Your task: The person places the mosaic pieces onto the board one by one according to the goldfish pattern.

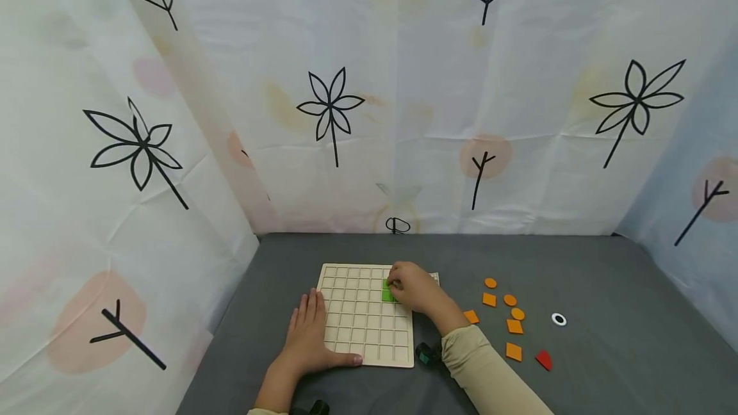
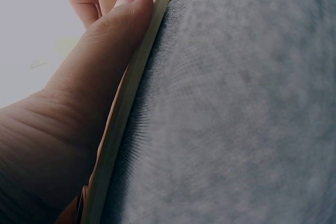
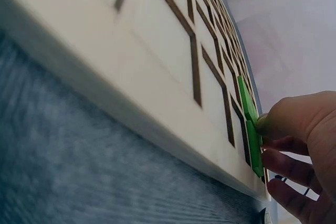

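Note:
A pale wooden board (image 1: 362,322) with a carved grid lies on the grey table. My left hand (image 1: 314,332) rests along its left side with straight fingers, and the thumb (image 2: 128,11) lies at the near edge. Over the board's far right part, my right hand (image 1: 416,287) has its fingers curled at green tiles (image 1: 387,296). In the right wrist view the thumb tip is right at a green tile (image 3: 254,148) near the board's edge, and this hand pinches it. The fingers hide part of the green tiles.
To the right of the board lie several orange discs (image 1: 510,300) and orange squares (image 1: 514,351). Beyond them are a red wedge (image 1: 544,360) and a white ring (image 1: 553,316) with a dark centre. A patterned cloth (image 1: 398,114) hangs behind the table.

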Demonstrator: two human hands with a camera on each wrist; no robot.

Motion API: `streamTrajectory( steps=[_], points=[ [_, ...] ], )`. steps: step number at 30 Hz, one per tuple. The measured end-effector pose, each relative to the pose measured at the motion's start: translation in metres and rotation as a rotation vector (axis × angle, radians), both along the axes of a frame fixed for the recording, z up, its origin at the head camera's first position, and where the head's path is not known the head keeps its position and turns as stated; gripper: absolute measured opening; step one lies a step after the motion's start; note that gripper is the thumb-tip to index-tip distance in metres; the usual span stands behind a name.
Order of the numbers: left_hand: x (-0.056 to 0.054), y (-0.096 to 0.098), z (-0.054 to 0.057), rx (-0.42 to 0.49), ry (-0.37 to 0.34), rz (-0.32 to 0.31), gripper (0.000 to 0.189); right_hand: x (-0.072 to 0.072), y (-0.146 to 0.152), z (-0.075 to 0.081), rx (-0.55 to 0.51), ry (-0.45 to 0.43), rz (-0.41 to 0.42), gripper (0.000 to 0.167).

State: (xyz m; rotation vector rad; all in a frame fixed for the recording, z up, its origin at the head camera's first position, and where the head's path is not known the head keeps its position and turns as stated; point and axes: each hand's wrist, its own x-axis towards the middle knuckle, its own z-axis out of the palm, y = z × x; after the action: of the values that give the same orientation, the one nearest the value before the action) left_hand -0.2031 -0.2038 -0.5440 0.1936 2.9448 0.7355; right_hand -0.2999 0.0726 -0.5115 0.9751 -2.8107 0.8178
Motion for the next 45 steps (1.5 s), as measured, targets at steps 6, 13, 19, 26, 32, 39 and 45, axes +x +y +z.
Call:
streamTrajectory(
  steps=[6,13,19,26,32,39,45],
  points=[
    [0.000,0.001,0.001,0.006,-0.005,-0.003,0.165,0.002,0.000,-0.001,0.020,0.006,-0.015,0.017],
    [0.000,0.001,-0.003,-0.013,-0.011,-0.001,0.167,0.004,0.009,0.002,-0.023,-0.028,-0.006,0.017],
    [0.000,0.002,-0.003,0.002,-0.013,0.003,0.167,0.007,0.034,0.018,-0.097,-0.058,-0.028,0.015],
    [0.000,0.002,-0.001,0.006,-0.008,-0.003,0.166,0.020,0.084,0.033,-0.185,-0.010,-0.081,0.015],
    [0.001,0.000,0.002,0.001,0.000,-0.004,0.166,0.033,0.127,0.028,-0.161,0.021,-0.170,0.014],
    [0.001,-0.001,0.006,0.004,-0.009,-0.003,0.165,0.049,0.165,0.017,-0.117,0.024,-0.208,0.014],
    [0.001,0.000,0.003,0.020,0.010,-0.003,0.166,0.063,0.181,0.009,-0.100,-0.010,-0.250,0.018]
  ],
)
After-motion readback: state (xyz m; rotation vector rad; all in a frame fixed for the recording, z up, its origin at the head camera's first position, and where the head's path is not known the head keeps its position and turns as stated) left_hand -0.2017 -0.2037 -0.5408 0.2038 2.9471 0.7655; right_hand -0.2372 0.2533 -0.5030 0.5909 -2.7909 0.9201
